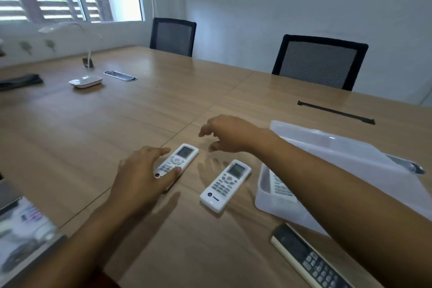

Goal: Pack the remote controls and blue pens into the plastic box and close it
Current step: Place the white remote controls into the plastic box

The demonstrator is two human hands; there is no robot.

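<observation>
On the far left of the wooden tabletop (pixel 98 138) nothing of the task is lying; a white desk lamp (pixel 85 81) is standing well back, out of the way.

Nearer, the left hand (pixel 142 175) is lying over the lower end of a white air-conditioner remote (pixel 178 159), with thumb and fingers (pixel 161 151) spread on either side of its body. They are touching it but not yet wrapped round it, so I judge the hand is settling in for a pick-up, taking the narrow sides where the grip is surest. The remote is lying flat with its screen end pointing away.

Just right of that, the right hand (pixel 230 134) is hovering above the bare wood beyond the remotes, fingers loosely curled and holding nothing. The forearm is crossing over the box, which suggests a reach from that side.

Under that arm a second white remote (pixel 225 186) is lying flat, apart from the first and just beside the plastic box (pixel 263 196), handy for the next trip.

The box is standing open, and a third white remote (pixel 279 186) is lying inside it against the near wall, partly hidden by the arm. Its translucent lid (pixel 327 147) is lying behind it, so closing will have to wait.

At the bottom right a dark remote (pixel 311 259) is lying outside the box. I cannot spot any blue pens.
</observation>
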